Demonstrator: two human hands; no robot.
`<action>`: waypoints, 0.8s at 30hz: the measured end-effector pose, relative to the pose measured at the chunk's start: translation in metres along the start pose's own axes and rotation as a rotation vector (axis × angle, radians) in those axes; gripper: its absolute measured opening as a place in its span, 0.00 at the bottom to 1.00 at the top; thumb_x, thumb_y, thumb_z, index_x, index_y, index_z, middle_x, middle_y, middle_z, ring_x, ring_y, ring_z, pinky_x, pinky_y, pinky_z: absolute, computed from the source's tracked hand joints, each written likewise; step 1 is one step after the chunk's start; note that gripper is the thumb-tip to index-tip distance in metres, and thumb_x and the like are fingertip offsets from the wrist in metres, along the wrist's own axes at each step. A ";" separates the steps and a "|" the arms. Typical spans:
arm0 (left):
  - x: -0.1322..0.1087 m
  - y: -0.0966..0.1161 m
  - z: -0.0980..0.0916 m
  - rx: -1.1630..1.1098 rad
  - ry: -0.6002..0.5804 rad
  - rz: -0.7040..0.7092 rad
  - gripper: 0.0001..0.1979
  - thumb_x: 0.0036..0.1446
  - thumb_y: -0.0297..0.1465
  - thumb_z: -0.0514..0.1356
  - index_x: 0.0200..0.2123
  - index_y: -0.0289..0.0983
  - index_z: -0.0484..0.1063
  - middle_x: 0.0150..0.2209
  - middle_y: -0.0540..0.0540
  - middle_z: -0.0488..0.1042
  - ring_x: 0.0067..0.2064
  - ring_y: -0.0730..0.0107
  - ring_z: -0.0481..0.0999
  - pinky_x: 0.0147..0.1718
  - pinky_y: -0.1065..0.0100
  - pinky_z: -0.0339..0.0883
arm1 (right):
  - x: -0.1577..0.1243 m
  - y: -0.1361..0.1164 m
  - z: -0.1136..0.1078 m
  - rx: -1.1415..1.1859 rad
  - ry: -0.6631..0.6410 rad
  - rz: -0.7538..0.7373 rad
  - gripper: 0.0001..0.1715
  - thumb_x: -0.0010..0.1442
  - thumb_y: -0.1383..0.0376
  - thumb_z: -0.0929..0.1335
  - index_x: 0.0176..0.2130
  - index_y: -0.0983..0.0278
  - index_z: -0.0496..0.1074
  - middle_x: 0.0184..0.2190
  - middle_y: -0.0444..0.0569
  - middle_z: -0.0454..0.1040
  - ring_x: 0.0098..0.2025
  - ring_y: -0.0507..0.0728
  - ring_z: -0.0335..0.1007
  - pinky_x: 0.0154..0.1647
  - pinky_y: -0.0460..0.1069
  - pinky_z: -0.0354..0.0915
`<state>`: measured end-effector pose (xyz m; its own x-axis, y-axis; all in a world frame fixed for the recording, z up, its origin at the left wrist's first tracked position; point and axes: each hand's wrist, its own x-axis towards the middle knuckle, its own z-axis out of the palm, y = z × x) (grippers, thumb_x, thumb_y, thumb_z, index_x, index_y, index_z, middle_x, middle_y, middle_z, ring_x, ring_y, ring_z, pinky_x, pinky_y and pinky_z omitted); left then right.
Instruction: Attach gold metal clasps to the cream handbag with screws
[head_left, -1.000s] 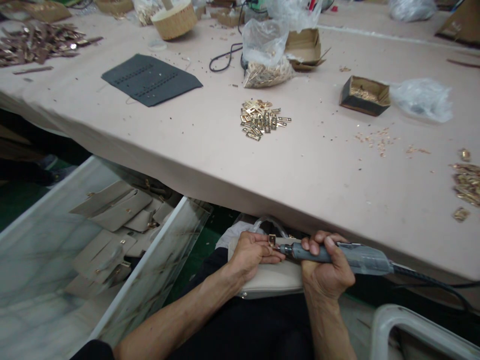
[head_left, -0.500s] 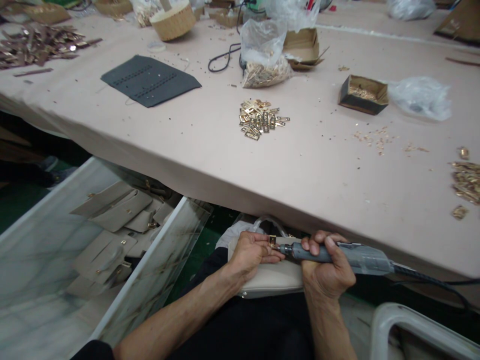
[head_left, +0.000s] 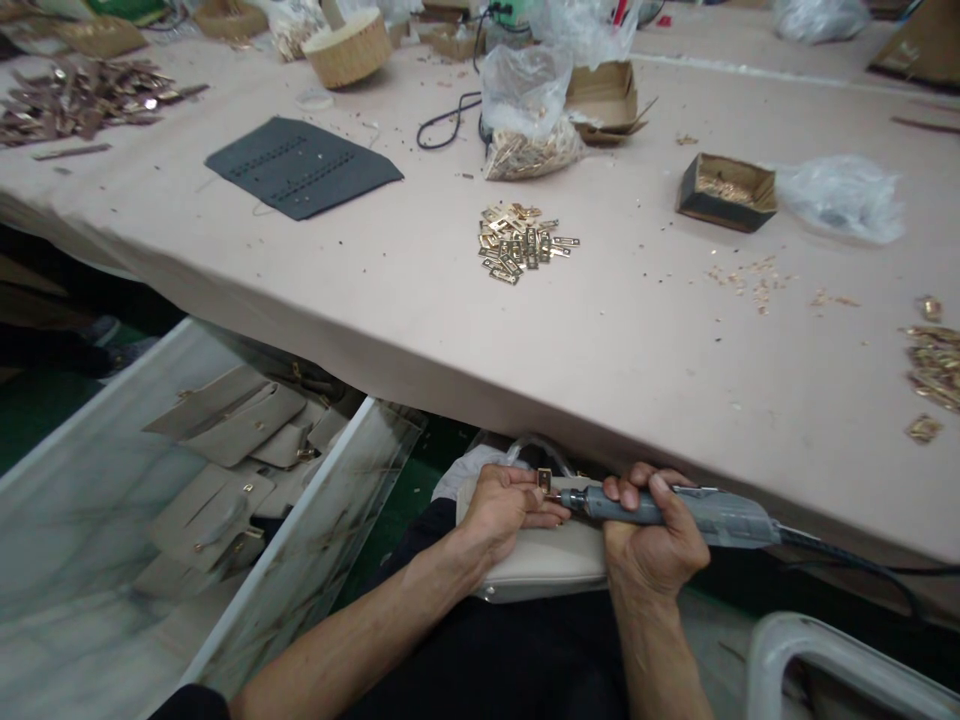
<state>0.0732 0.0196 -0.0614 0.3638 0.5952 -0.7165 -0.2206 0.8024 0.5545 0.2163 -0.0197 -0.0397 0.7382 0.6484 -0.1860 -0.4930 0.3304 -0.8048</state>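
Note:
In my lap lies a cream leather bag (head_left: 551, 558) with a clear handle loop standing up behind it. My right hand (head_left: 656, 535) is wrapped round a grey electric screwdriver (head_left: 724, 515), its cord running off to the right. The driver's bit points left and reaches the fingertips of my left hand (head_left: 499, 510). Those fingers are pinched at the bit's tip; whatever small piece is between them is hidden. Just above the fingertips stands a small gold metal fitting (head_left: 544, 479); I cannot tell whether it is fixed to the bag.
On the table (head_left: 420, 340) lie a pile of gold plates (head_left: 517, 243), a bag of small parts (head_left: 532, 150), a dark panel (head_left: 304, 167) and an open small box (head_left: 726, 192). A marbled bin (head_left: 277, 540) at left holds beige bag pieces (head_left: 214, 510). A white chair frame (head_left: 765, 650) stands right.
The view has shifted very slightly. Both hands, the screwdriver and the bag keep practically the same places, with the bit still at my left fingertips.

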 end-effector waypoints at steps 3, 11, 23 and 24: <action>0.002 0.004 0.001 -0.015 0.011 -0.001 0.05 0.54 0.19 0.62 0.35 0.23 0.75 0.38 0.29 0.81 0.28 0.59 0.84 0.26 0.68 0.79 | 0.005 0.002 -0.003 0.049 0.044 0.040 0.08 0.50 0.70 0.70 0.30 0.62 0.66 0.26 0.43 0.67 0.22 0.49 0.59 0.27 0.47 0.64; 0.010 0.011 0.002 0.083 -0.022 0.063 0.14 0.54 0.31 0.68 0.40 0.26 0.75 0.42 0.30 0.80 0.28 0.60 0.84 0.17 0.74 0.72 | 0.015 0.001 0.000 0.117 0.144 0.086 0.06 0.50 0.70 0.69 0.29 0.64 0.66 0.25 0.44 0.66 0.22 0.49 0.57 0.27 0.47 0.64; 0.023 0.014 -0.007 0.395 0.089 0.249 0.11 0.58 0.38 0.63 0.32 0.35 0.73 0.35 0.42 0.78 0.31 0.59 0.84 0.08 0.78 0.59 | 0.018 0.006 0.004 0.121 0.144 0.082 0.04 0.49 0.69 0.69 0.29 0.67 0.69 0.27 0.46 0.66 0.23 0.49 0.58 0.27 0.47 0.64; 0.024 0.013 -0.008 0.410 0.079 0.259 0.11 0.58 0.39 0.63 0.32 0.36 0.73 0.35 0.42 0.79 0.30 0.60 0.83 0.08 0.78 0.58 | 0.017 0.006 0.005 0.123 0.139 0.079 0.04 0.49 0.68 0.69 0.29 0.67 0.69 0.27 0.46 0.67 0.23 0.49 0.58 0.26 0.47 0.63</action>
<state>0.0715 0.0447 -0.0744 0.2706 0.7871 -0.5543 0.0852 0.5540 0.8282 0.2240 -0.0029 -0.0446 0.7475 0.5774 -0.3285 -0.5979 0.3692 -0.7115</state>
